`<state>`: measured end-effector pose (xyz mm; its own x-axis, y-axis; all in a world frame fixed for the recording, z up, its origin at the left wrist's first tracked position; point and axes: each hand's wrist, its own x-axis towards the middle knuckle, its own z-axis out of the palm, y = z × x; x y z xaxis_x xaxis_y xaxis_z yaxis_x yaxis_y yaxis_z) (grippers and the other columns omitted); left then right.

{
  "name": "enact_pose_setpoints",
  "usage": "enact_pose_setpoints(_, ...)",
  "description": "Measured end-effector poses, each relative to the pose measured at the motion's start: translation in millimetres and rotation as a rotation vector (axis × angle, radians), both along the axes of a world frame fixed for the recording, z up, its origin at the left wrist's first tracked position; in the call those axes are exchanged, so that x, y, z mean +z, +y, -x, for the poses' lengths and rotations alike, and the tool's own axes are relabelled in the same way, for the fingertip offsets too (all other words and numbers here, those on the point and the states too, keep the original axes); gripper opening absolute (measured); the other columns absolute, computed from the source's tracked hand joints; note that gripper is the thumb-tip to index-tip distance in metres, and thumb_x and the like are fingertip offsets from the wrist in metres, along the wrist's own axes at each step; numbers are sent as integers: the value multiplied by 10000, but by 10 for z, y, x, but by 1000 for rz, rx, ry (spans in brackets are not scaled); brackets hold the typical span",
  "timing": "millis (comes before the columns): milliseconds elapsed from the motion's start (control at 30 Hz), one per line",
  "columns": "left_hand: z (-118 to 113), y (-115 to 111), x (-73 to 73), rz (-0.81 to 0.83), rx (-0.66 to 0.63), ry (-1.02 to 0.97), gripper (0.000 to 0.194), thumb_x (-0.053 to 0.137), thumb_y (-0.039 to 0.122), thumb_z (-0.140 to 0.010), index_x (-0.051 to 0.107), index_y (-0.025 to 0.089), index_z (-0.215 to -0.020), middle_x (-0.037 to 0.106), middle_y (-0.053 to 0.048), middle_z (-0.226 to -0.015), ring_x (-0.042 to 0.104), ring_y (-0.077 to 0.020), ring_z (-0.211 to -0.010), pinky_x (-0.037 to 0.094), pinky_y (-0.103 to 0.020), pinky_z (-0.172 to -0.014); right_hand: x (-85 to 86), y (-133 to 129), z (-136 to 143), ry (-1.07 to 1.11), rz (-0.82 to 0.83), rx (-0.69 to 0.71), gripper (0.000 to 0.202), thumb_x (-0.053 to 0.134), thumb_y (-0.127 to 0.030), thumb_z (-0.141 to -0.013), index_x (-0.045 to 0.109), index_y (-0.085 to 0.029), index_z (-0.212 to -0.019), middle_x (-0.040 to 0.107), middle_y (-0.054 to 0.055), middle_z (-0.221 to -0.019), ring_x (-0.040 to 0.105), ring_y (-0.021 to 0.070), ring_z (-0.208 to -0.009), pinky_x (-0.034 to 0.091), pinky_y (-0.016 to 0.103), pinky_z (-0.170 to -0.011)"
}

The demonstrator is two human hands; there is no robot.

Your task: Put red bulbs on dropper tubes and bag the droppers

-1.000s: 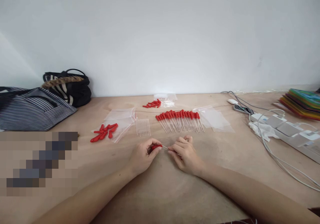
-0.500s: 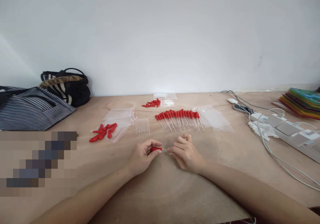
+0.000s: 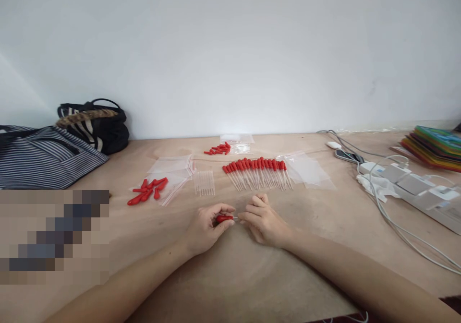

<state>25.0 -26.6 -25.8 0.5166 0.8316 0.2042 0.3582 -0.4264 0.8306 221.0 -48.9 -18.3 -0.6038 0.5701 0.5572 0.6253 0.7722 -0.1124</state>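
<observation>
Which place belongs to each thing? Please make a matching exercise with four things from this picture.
Things:
1. red bulb
2. row of finished droppers
3. striped bag
4. power strip

Places:
A. far left on the table, by the wall
B. right side, with white cables
C. pinched in the left hand, facing the right hand
D. lying behind both hands, in the middle

Pairs: 1-C, 2-D, 3-A, 4-B
</observation>
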Motion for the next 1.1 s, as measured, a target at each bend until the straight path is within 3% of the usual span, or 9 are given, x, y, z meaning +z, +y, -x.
enact_pose_setpoints(267, 25, 47, 33, -68, 69, 12, 241, 557, 268, -773, 557, 180, -997, 672, -28, -827, 635, -155, -756, 512, -276, -695, 48, 34, -89, 116, 85, -73, 181, 482, -305, -840, 626, -205, -883, 602, 12, -684, 436, 149, -748, 222, 343, -754)
enact_pose_setpoints(567, 19, 53, 129, -406, 12, 221, 84, 544, 241, -790, 619, 211, -808, 667, 9, -746, 606, -137, -695, 460, -246, -674, -28, 34, -90, 136, 118, -125, 199, 435, -229, -847, 621, -187, -791, 611, 21, -676, 449, 152, -745, 215, 358, -761)
enact_pose_setpoints(867, -20, 89, 103, -457, 35, 214, 74, 547, 208, -776, 619, 193, -785, 660, 11, -701, 601, -135, -647, 457, -245, -646, -93, 107, -50, 183, 130, -123, 215, 436, -234, -855, 624, -182, -764, 613, 13, -649, 446, 142, -738, 205, 349, -749)
enact_pose_setpoints(1100, 29, 182, 129, -492, 43, 198, 115, 509, 246, -815, 616, 205, -804, 671, 9, -760, 606, -143, -711, 452, -266, -698, -44, 157, -115, 129, 90, -159, 159, 495, -274, -835, 648, -242, -869, 637, 7, -743, 448, 135, -751, 176, 349, -760)
